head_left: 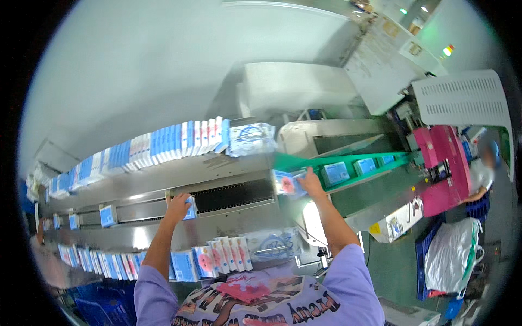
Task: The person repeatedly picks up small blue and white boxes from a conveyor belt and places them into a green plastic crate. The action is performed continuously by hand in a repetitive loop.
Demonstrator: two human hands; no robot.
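Observation:
My left hand [178, 206] rests on a blue-and-white packet [190, 209] lying in the long metal conveyor channel [234, 194], fingers closed over its edge. Stretched out to the right, my right hand [311, 183] grips a blue packet with a pink picture [285, 182] where the metal channel meets the green belt [370, 158]. Along that green belt, several blue packets [335, 173] lie one after another.
A row of upright blue and white packets [163, 142] lines the far ledge; another row [217, 256] stands on the near ledge. Clear-wrapped bundles [251, 138] sit at each row's right end. A pink machine [446, 163], a person [481, 174] beside it, and a white sack [451, 255] are at right.

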